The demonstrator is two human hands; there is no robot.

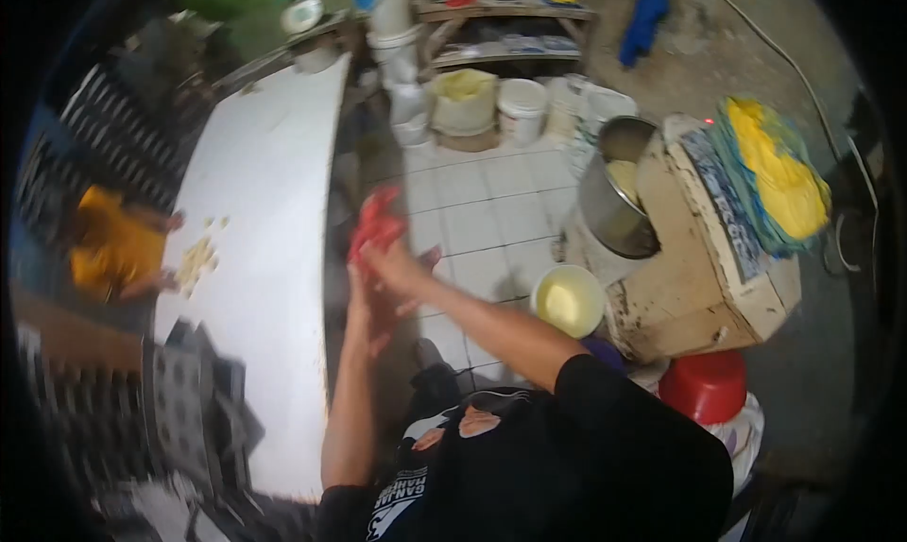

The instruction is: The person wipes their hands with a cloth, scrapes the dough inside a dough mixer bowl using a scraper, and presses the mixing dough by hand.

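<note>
A crumpled red cloth or plastic bag (380, 223) is bunched up at my right hand (389, 266), whose fingers are closed on it; I cannot tell which material it is. Just below, my left hand (370, 308) overlaps the right one, its fingers apart and pointing to the right, slightly blurred. Both hands are in the air beside the right edge of a long white table (274, 230). A small heap of pale dough pieces (196, 263) lies on the table's far side, near another person's hands.
Across the table a person in a yellow shirt (115, 247) works. To my right are a yellow-green bucket (588, 301), a large metal pot (631, 235), a red basin (704, 387) and a bag of yellow stuff (779, 169). White buckets (521, 107) line the back.
</note>
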